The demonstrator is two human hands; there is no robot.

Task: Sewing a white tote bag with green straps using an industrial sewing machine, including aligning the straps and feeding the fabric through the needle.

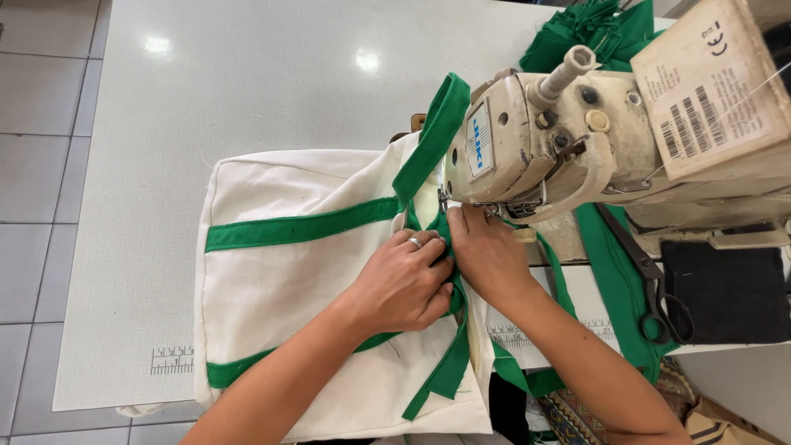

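Two bare forearms come in from the bottom edge and meet at the middle of the frame. The left hand (405, 283), with a ring on one finger, lies knuckles-up on a cream cloth bag (280, 272), its fingers curled down and pinching a fold of the green strap (449, 363) against the cloth. The right hand (486, 251) rests just beside it, touching it, fingers bent and pressing the same strap flat — fingertips right at the foot of the sewing machine (535, 144).

The bag is spread across the pale bench (247, 82), left of the machine, with two green bands running across it; one strap loops up from the seam and leans against the head of the machine. The needle area itself is hidden behind the fingers.

To the right of the machine, a pair of dark scissors (655, 284) lies on a strip of green fabric, next to a black pad (729, 288). More green cloth (593, 29) is heaped behind the machine — at the top edge. Grey floor tiles (37, 165) show on the left.
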